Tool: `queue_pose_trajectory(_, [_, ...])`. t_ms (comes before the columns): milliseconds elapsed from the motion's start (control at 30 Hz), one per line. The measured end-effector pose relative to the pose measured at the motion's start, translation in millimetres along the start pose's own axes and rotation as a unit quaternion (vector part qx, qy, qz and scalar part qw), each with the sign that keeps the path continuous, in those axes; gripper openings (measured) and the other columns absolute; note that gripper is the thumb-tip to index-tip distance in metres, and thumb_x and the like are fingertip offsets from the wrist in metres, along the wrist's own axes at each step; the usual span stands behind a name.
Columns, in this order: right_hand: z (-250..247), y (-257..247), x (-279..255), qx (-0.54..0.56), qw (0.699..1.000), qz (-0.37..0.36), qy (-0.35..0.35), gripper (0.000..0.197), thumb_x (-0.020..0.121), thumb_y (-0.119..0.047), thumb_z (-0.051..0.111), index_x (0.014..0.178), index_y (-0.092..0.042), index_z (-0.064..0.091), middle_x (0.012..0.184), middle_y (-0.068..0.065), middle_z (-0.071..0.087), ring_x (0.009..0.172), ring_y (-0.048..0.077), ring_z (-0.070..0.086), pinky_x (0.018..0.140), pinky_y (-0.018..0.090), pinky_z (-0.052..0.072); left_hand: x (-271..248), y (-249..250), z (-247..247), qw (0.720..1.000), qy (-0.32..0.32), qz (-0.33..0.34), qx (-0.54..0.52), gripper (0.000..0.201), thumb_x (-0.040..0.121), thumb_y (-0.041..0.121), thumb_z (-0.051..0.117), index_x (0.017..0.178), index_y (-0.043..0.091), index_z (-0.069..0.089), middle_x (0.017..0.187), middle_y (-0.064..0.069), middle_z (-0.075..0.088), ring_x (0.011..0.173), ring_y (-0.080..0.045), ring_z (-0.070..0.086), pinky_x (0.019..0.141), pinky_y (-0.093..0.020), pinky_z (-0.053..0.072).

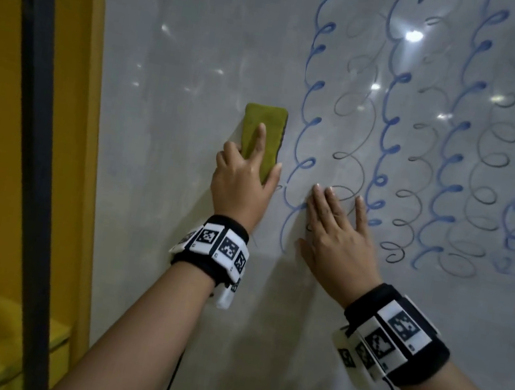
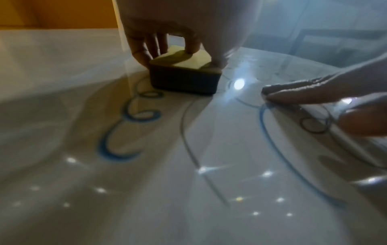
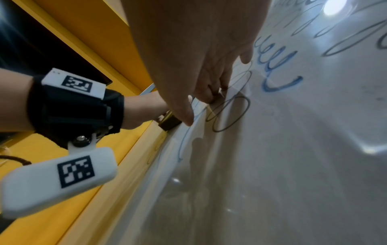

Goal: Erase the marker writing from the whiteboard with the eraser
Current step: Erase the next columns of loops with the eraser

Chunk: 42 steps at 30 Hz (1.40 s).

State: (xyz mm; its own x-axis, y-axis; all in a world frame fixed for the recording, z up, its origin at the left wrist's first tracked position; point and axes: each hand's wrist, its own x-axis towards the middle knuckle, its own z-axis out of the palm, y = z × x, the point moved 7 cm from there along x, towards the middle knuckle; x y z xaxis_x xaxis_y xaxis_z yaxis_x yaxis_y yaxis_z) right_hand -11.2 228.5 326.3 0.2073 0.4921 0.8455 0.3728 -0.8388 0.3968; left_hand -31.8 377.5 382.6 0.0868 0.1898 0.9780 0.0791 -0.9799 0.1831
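Observation:
A green-topped eraser (image 1: 262,135) with a dark felt base (image 2: 184,81) lies flat against the whiteboard (image 1: 187,50). My left hand (image 1: 245,179) grips it by its lower end, index finger stretched along its back, thumb and other fingers on its sides. Just right of the eraser run columns of blue marker loops (image 1: 310,102) and thinner grey loops (image 1: 355,109). My right hand (image 1: 338,227) lies flat on the board over the lower loops, fingers straight. In the right wrist view its fingertips (image 3: 211,97) touch the board beside a grey loop (image 3: 230,114).
The board's left part shows only faint smears. A yellow frame (image 1: 88,136) and a dark vertical post (image 1: 32,127) border it on the left. More blue and grey loop columns (image 1: 458,141) fill the board to the right. Ceiling lights reflect on the glossy surface.

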Motion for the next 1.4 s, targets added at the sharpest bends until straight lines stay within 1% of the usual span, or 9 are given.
queue_pose_trajectory(100, [0.5, -0.8, -0.5, 0.004, 1.000, 0.006, 0.000, 0.072, 0.069, -0.033, 0.076, 0.131, -0.001, 0.053, 0.140, 0.013, 0.047, 0.129, 0.027, 0.046, 0.110, 0.053, 0.017, -18.5, 5.0, 3.3, 1.000, -0.004, -0.024, -0.015, 0.063, 0.083, 0.051, 0.044, 0.136, 0.017, 0.050, 0.088, -0.020, 0.053, 0.073, -0.034, 0.053, 0.062, -0.034, 0.050])
queue_pose_trajectory(200, [0.2, 0.0, -1.5, -0.001, 1.000, 0.008, -0.003, 0.073, 0.069, -0.035, 0.076, 0.131, -0.003, 0.053, 0.141, 0.012, 0.047, 0.130, 0.026, 0.045, 0.107, 0.056, 0.022, -53.2, 11.4, 4.9, 1.000, -0.018, -0.004, 0.002, 0.062, 0.085, 0.051, 0.043, 0.136, 0.016, 0.050, 0.086, -0.019, 0.053, 0.072, -0.032, 0.053, 0.062, -0.032, 0.051])
queue_pose_trajectory(267, [-0.8, 1.0, -1.6, 0.001, 1.000, 0.006, 0.003, 0.073, 0.068, -0.035, 0.076, 0.130, -0.003, 0.054, 0.140, 0.012, 0.048, 0.129, 0.026, 0.046, 0.105, 0.057, 0.023, -46.9, 12.9, 3.5, 1.000, -0.005, 0.007, 0.009, 0.062, 0.084, 0.050, 0.042, 0.135, 0.016, 0.051, 0.086, -0.019, 0.053, 0.071, -0.031, 0.053, 0.062, -0.033, 0.051])
queue_pose_trajectory(400, [0.3, 0.7, -3.5, 0.004, 1.000, 0.001, 0.008, 0.073, 0.069, -0.034, 0.076, 0.131, -0.002, 0.053, 0.141, 0.013, 0.047, 0.130, 0.027, 0.045, 0.106, 0.057, 0.020, -33.7, 13.6, 3.7, 0.999, 0.020, -0.036, 0.025, 0.061, 0.084, 0.050, 0.041, 0.135, 0.018, 0.051, 0.088, -0.018, 0.054, 0.072, -0.031, 0.053, 0.065, -0.033, 0.049])
queue_pose_trajectory(533, [-1.3, 0.9, -4.0, 0.016, 1.000, 0.002, 0.019, 0.074, 0.068, -0.033, 0.077, 0.130, -0.001, 0.053, 0.140, 0.013, 0.048, 0.129, 0.027, 0.046, 0.105, 0.058, 0.021, -70.5, 10.3, 5.9, 0.998, 0.018, -0.056, 0.016, 0.060, 0.086, 0.050, 0.042, 0.136, 0.018, 0.050, 0.090, -0.019, 0.054, 0.074, -0.030, 0.053, 0.068, -0.033, 0.049])
queue_pose_trajectory(733, [-1.5, 1.5, -3.6, 0.022, 1.000, -0.002, 0.016, 0.074, 0.067, -0.032, 0.077, 0.130, -0.002, 0.053, 0.140, 0.013, 0.048, 0.129, 0.027, 0.046, 0.109, 0.054, 0.021, -28.1, -3.6, 3.2, 0.993, 0.061, -0.097, 0.027, 0.054, 0.085, 0.044, 0.044, 0.133, 0.021, 0.054, 0.093, -0.019, 0.056, 0.074, -0.032, 0.054, 0.068, -0.035, 0.048])
queue_pose_trajectory(933, [-1.1, 0.9, -3.3, 0.040, 0.999, -0.001, 0.017, 0.073, 0.068, -0.030, 0.076, 0.131, 0.000, 0.053, 0.140, 0.014, 0.047, 0.130, 0.028, 0.045, 0.108, 0.053, 0.016, -80.4, -22.0, 9.0, 0.992, 0.047, -0.115, 0.013, 0.052, 0.086, 0.041, 0.045, 0.132, 0.020, 0.054, 0.097, -0.021, 0.056, 0.079, -0.034, 0.054, 0.071, -0.037, 0.047])
queue_pose_trajectory(1167, [0.5, 1.4, -3.3, 0.046, 0.999, -0.001, -0.003, 0.074, 0.070, -0.029, 0.076, 0.132, 0.000, 0.051, 0.142, 0.014, 0.045, 0.131, 0.029, 0.043, 0.108, 0.052, 0.014, -38.5, -39.1, 6.6, 0.986, 0.056, -0.155, 0.002, 0.053, 0.084, 0.041, 0.046, 0.131, 0.020, 0.056, 0.093, -0.021, 0.056, 0.075, -0.035, 0.054, 0.071, -0.039, 0.047])
queue_pose_trajectory(1400, [0.5, 0.4, -3.6, 0.062, 0.998, 0.000, -0.012, 0.074, 0.070, -0.028, 0.075, 0.132, 0.001, 0.050, 0.142, 0.016, 0.044, 0.132, 0.030, 0.041, 0.111, 0.049, 0.008, -139.6, -49.9, 10.7, 0.994, -0.006, -0.112, -0.008, 0.056, 0.085, 0.043, 0.045, 0.135, 0.018, 0.049, 0.095, -0.022, 0.053, 0.077, -0.035, 0.053, 0.073, -0.039, 0.049])
